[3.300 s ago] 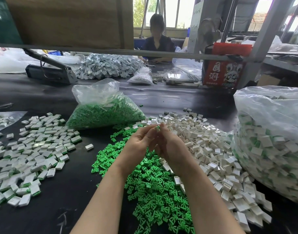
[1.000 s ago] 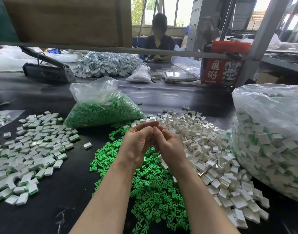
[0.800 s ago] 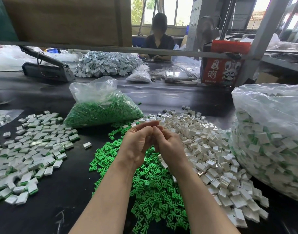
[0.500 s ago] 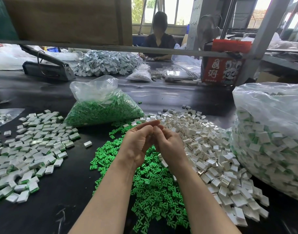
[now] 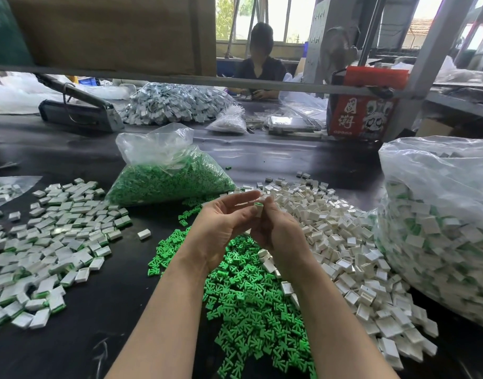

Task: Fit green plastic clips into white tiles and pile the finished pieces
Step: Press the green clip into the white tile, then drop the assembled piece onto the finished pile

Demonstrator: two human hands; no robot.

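A small white tile [image 5: 259,209] with a green clip showing at its top edge sits between the two hands, raised above the desk [image 5: 275,162] over the loose heaps. Its long axis runs roughly upright, green end pointing up and away from the person; most of its body is hidden by the fingers, so its exact tilt cannot be told. The left hand [image 5: 224,228] is palm up, its thumb tip pressing the tile's left face while its other fingers stretch out straight above, toward the far right. The right hand [image 5: 278,233] shows its back to the camera, fingers curled round the tile from the right and grasping it.

Directly beneath the wrists lies a spread of loose green clips [image 5: 251,302], running from near the hands down to the near edge. To its right, touching it, is a wide heap of empty white tiles [image 5: 344,242]. Well to the left, apart from the clips, lies the pile of finished pieces [image 5: 57,236], white with green edges, with one stray piece [image 5: 144,233] between that pile and the clips. Just beyond the hands stands a clear bag of green clips [image 5: 166,173]. At the right edge a large clear bag of finished pieces [image 5: 440,236] bulges over the desk. Across the desk another person [image 5: 259,69] sits, near a red box [image 5: 363,105] and a grey heap of parts [image 5: 177,103].
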